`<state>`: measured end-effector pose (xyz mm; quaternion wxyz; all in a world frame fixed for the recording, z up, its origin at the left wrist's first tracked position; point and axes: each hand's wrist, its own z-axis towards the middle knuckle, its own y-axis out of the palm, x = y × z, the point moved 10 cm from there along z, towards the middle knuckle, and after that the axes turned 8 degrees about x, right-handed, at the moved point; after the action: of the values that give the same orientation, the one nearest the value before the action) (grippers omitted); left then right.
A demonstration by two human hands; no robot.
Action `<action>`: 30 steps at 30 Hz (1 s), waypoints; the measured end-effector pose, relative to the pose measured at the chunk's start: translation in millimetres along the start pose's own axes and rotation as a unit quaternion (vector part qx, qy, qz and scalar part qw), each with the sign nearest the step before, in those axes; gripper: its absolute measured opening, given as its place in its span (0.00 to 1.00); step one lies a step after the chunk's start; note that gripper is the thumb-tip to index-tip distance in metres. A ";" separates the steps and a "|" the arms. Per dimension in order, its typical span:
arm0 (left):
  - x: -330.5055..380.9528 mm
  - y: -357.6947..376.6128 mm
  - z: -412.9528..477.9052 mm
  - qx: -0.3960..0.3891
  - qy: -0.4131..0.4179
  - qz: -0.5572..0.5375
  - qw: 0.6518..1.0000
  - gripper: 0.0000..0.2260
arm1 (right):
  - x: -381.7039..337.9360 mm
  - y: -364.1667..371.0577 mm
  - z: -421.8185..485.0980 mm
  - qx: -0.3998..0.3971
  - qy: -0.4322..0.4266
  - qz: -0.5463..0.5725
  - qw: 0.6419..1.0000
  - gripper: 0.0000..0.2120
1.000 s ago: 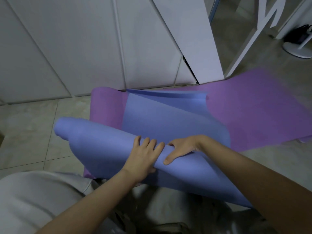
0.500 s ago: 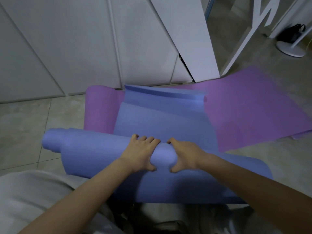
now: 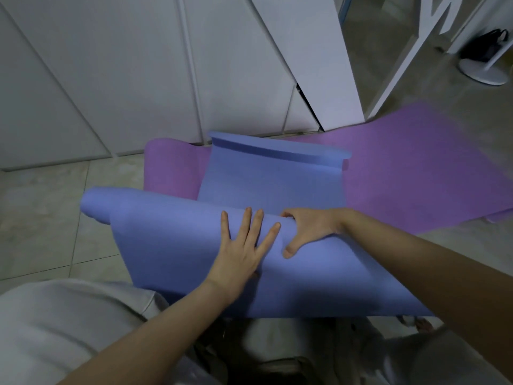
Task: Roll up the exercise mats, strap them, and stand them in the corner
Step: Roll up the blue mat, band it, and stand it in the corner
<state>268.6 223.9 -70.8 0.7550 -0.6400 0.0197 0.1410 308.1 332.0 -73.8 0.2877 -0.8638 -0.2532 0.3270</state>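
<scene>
A blue exercise mat [image 3: 177, 240] lies partly rolled in front of me, its roll running from the left tile floor toward my knees. Its unrolled stretch reaches forward to a curled far end by the wall. My left hand [image 3: 244, 248] presses flat on top of the roll with straight, spread fingers. Just to its right, my right hand [image 3: 308, 232] grips the roll, fingers curled over the far side and thumb on the near side. Under the blue mat a purple mat [image 3: 410, 168] lies spread out flat to the right.
White cabinet doors [image 3: 138, 79] stand right behind the mats, one leaning open panel [image 3: 319, 65] at centre. A white round stand base [image 3: 483, 70] and a dark bag [image 3: 483, 45] sit at far right. Beige floor tiles [image 3: 41, 218] stretch to the left.
My left hand has flattened out on top of the roll, fingers now straight. The right hand has shifted its grip over the roll. The roll has turned a little further forward.
</scene>
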 end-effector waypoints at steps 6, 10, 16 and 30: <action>-8.9 -20.5 14.5 0.038 0.019 -0.027 0.999 0.52 | 7.3 13.9 7.2 -0.048 0.034 0.046 0.997 0.46; -21.2 -26.0 22.8 0.009 -0.003 -0.047 0.999 0.48 | -1.4 8.0 6.2 -0.048 0.014 0.013 0.999 0.41; -25.3 12.5 22.9 -0.182 -0.027 -0.139 0.973 0.40 | -16.9 17.0 0.8 0.018 -0.059 -0.168 0.984 0.51; -19.4 -8.5 29.9 -0.023 -0.028 -0.094 0.995 0.36 | 3.5 -5.6 9.5 0.109 -0.024 -0.196 0.974 0.48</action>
<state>247.5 248.1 -53.1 0.7503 -0.6519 -0.0649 0.0881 302.2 341.3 -77.5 0.4321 -0.7531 -0.3871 0.3102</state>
